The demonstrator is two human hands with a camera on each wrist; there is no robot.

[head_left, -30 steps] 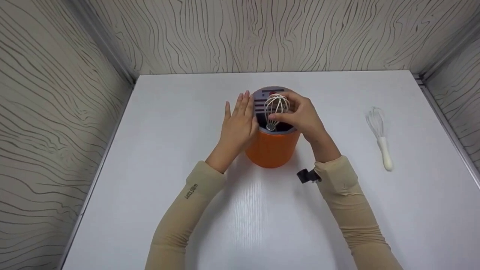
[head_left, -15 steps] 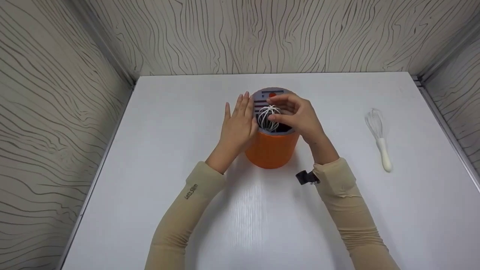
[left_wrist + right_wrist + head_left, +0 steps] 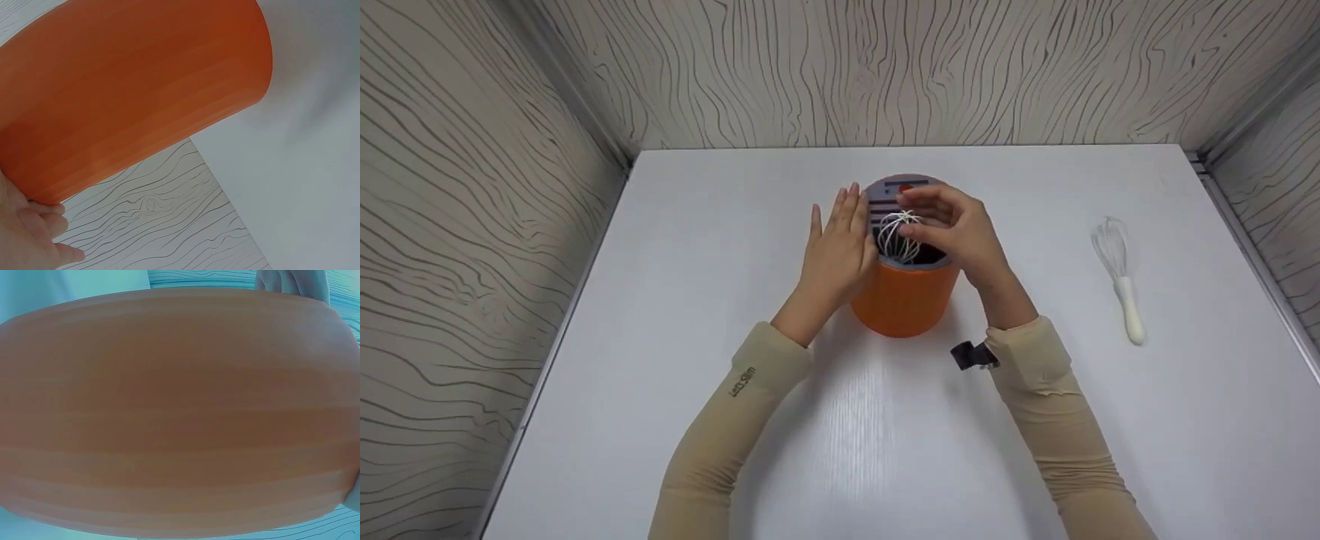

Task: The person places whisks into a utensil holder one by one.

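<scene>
whisk [image 3: 893, 237] lowered, inside canister [image 3: 904, 304]; right hand [image 3: 961, 226] perhaps touching

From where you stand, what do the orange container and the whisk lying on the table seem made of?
Orange container: likely plastic, satin-looking; its wall is smooth, evenly coloured. Lying whisk: off-white handle, probably plastic, smooth with soft sheen; thin, pale loops, metal or plastic I can't tell.

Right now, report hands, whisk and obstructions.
Left hand against orange container, fingers straight. Right hand at whisk, grip unclear. Whisk wires-up in container's opening. Other whisk lies apart at right; no obstruction visible.
</scene>
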